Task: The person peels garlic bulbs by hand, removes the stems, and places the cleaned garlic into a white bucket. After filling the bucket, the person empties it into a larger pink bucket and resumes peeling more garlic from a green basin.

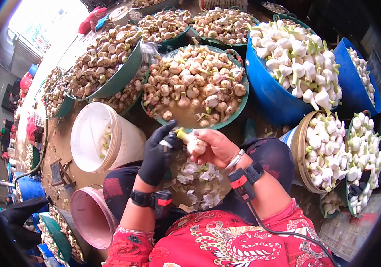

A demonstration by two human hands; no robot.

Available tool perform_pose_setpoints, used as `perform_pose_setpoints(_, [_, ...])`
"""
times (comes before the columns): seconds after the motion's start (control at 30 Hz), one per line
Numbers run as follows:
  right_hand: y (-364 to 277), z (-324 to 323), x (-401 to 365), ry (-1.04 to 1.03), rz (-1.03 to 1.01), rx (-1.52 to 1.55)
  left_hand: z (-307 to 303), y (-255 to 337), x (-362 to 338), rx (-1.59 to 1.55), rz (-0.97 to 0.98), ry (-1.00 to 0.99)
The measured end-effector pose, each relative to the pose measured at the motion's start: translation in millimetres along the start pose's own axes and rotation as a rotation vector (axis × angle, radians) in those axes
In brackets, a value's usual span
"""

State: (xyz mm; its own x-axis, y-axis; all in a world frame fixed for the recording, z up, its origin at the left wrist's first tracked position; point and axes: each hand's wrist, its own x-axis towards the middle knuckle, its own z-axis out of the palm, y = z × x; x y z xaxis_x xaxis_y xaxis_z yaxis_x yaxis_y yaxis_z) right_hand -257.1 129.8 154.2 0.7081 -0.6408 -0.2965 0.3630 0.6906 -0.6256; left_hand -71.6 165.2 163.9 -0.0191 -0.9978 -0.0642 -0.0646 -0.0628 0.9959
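Right hand (pixel 218 147) clamped on garlic bulb (pixel 195 145) | left hand (pixel 156 155) grip unclear | room: tight, tub rim (pixel 227 124) ahead

Central basin (pixel 239 113) of garlic bulbs (pixel 184 80): before the person. Tub (pixel 272 104) of peeled garlic (pixel 297 62): right of it. Bucket (pixel 93 138): front left. Garlic skins (pixel 201 180): between the knees.

- The green basin (pixel 243 109) held brownish, unpeeled garlic bulbs (pixel 184 82).
- Just on the wearer's side of the green basin, the bare right hand (pixel 217 147) pinched a garlic bulb (pixel 196 146), its stem end toward the black-gloved left hand (pixel 155 158), whose fingers were curled.
- Right of the green basin, a blue tub (pixel 268 102) brimmed with white, cleaned garlic (pixel 308 69).
- Left of the green basin and nearer the wearer, a white bucket (pixel 130 140) lay tilted.
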Motion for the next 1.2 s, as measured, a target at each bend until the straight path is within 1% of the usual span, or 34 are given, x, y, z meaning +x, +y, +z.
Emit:
perform_pose_setpoints(0.03, [-2,-1,3,0.0,-0.004,-0.002,-3,8,-3,-0.202,-0.121,0.041])
perform_pose_setpoints(0.07, [-2,-3,5,-0.018,-0.128,-0.118,-4,13,-6,-0.403,-0.247,0.082])
perform_pose_setpoints(0.1, [-1,-2,8,-0.038,-0.247,-0.233,-4,16,-8,-0.402,-0.251,0.084])
perform_pose_setpoints(0.13, [5,1,9,0.037,-0.324,-0.276,-2,18,-9,-0.383,-0.236,0.035])
perform_pose_setpoints(0.17, [6,3,10,0.031,-0.32,-0.278,0,21,-10,-0.365,-0.216,-0.012])
perform_pose_setpoints(0.23, [4,9,7,0.24,-0.871,-1.248,1,29,-8,-0.35,-0.209,0.013])
perform_pose_setpoints(0.27, [-2,13,2,0.17,-0.773,-1.233,-3,30,-6,-0.361,-0.256,-0.011])
perform_pose_setpoints(0.3, [-4,13,2,0.17,-0.773,-1.234,-4,30,-5,-0.371,-0.305,-0.036])
perform_pose_setpoints(0.37, [-4,13,3,0.213,-0.842,-1.435,-5,30,-4,-0.335,-0.311,-0.013])
perform_pose_setpoints(0.4, [-3,12,4,0.228,-0.883,-1.483,-5,30,-5,-0.3,-0.312,0.012])
perform_pose_setpoints(0.43, [-1,13,4,0.229,-0.882,-1.483,-5,27,-4,-0.3,-0.312,0.011])
perform_pose_setpoints(0.5, [3,15,3,0.295,-0.735,-1.298,-4,16,-1,-0.163,-0.178,0.08])
perform_pose_setpoints(0.53, [2,14,3,0.297,-0.736,-1.302,-2,14,0,-0.165,-0.176,0.079])
perform_pose_setpoints(0.6, [2,13,4,0.315,-0.609,-1.209,-1,10,1,0.528,0.348,0.107])
perform_pose_setpoints(0.63, [5,12,5,0.313,-0.605,-1.21,2,16,-2,0.526,0.345,0.109])
perform_pose_setpoints(0.7, [9,7,12,0.387,-0.29,-0.731,8,33,-6,0.652,0.432,0.06])
perform_pose_setpoints(0.73, [10,3,19,0.45,-0.347,-0.64,9,28,-8,0.682,0.501,0.049])
perform_pose_setpoints(0.77, [8,-4,19,0.378,-0.303,-0.615,7,25,-8,0.686,0.5,0.047])
perform_pose_setpoints(0.83, [2,-3,10,0.145,-0.183,-0.257,7,23,-6,0.614,0.561,0.102])
perform_pose_setpoints(0.87, [-5,1,6,0.145,-0.185,-0.258,5,23,-8,0.576,0.581,0.164])
perform_pose_setpoints(0.9, [-10,5,3,0.141,-0.106,-0.125,-1,23,-10,0.576,0.58,0.164])
perform_pose_setpoints(0.93, [-12,7,1,0.137,-0.028,0.009,-8,24,-13,0.27,0.31,0.063])
perform_pose_setpoints(0.97, [-12,7,0,0.138,-0.028,0.012,-11,26,-15,-0.034,0.037,-0.035])
perform_pose_setpoints(1.03, [-12,7,-1,-0.032,0.121,0.026,0,30,-15,-0.361,-0.182,-0.064])
perform_pose_setpoints(1.07, [-9,5,0,-0.127,0.101,0.055,0,27,-14,-0.317,-0.147,-0.045])
perform_pose_setpoints(1.1, [-7,3,2,-0.125,0.104,0.058,0,22,-15,-0.272,-0.118,-0.029])
perform_pose_setpoints(1.13, [-6,2,3,-0.155,0.059,0.055,-1,24,-15,-0.276,-0.124,-0.029])
perform_pose_setpoints(1.17, [-5,1,4,-0.185,0.014,0.049,-4,29,-14,-0.271,-0.25,-0.023])
perform_pose_setpoints(1.2, [-1,5,5,0.154,-0.057,-0.099,-5,33,-11,-0.264,-0.372,-0.016])
